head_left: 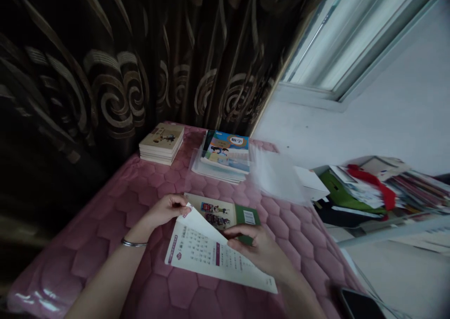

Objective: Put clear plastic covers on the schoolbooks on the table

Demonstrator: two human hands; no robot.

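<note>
A thin book (225, 216) with a beige picture cover and green edge lies on the pink quilted surface (105, 225). A white printed sheet (207, 255) lies over it, its top corner lifted. My left hand (167, 209), a bracelet on the wrist, pinches the sheet's upper left corner. My right hand (258, 249) rests on the sheet's right part, fingers closed on its upper edge near the book.
A stack of beige books (162, 143) and a stack with a blue cover on top (225, 155) sit at the back near the dark curtain (123, 65). Translucent white sheets (281, 176) lie to the right. A cluttered shelf (372, 192) and a phone (358, 305) are at right.
</note>
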